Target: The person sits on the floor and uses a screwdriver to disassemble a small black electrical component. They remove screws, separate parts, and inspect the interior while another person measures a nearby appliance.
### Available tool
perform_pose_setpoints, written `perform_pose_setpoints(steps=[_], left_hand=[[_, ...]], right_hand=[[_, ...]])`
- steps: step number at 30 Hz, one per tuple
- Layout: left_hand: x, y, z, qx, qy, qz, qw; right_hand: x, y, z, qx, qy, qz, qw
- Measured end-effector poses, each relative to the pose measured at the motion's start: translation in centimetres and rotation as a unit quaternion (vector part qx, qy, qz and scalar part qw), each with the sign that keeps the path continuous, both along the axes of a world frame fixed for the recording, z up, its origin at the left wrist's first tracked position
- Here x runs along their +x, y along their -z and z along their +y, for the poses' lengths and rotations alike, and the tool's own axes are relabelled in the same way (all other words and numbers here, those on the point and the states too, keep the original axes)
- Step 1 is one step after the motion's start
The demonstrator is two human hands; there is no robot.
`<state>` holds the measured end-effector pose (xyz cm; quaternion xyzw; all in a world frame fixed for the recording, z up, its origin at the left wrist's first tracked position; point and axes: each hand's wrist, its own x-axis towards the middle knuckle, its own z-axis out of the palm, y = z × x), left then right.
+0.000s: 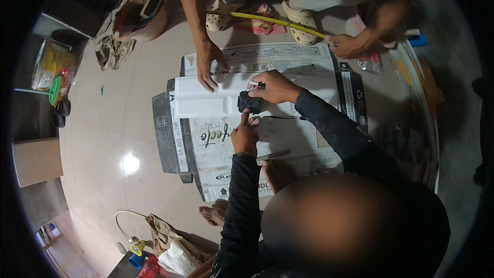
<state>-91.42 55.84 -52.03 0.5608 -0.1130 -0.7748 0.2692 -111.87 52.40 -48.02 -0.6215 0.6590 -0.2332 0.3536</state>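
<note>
A long white panel [203,95] lies across flattened printed cardboard [221,167]. On the panel sits a small black square plastic part [250,102] with a round detail on top. My left hand [245,138] presses its outstretched index finger on the part's near edge, the other fingers curled. My right hand [278,87] reaches in from the right and pinches a slim white and black pen-like thing [256,84] at the part's far edge. Its tip is too small to make out. A co-worker's hand [210,62] hovers over the panel's far edge, left of the part.
Opposite me, the co-worker's other hand [347,45] grips a yellow tape measure [272,20] stretched past their light clogs [303,28]. A thin flat tool [274,155] lies by my foot [278,174]. Near left stand a brown bag [167,234] and a hose [121,219].
</note>
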Motion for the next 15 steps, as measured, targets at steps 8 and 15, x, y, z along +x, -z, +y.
perform_pose_setpoints(steps=[8, 15], left_hand=[[0.0, 0.1, -0.6, -0.016, 0.035, -0.003, 0.999], [0.1, 0.1, -0.4, -0.030, 0.066, -0.030, 0.997]], right_hand=[[-0.2, 1.3, -0.7, 0.025, -0.029, 0.011, 0.999], [-0.5, 1.2, -0.8, 0.036, -0.033, -0.028, 0.998]])
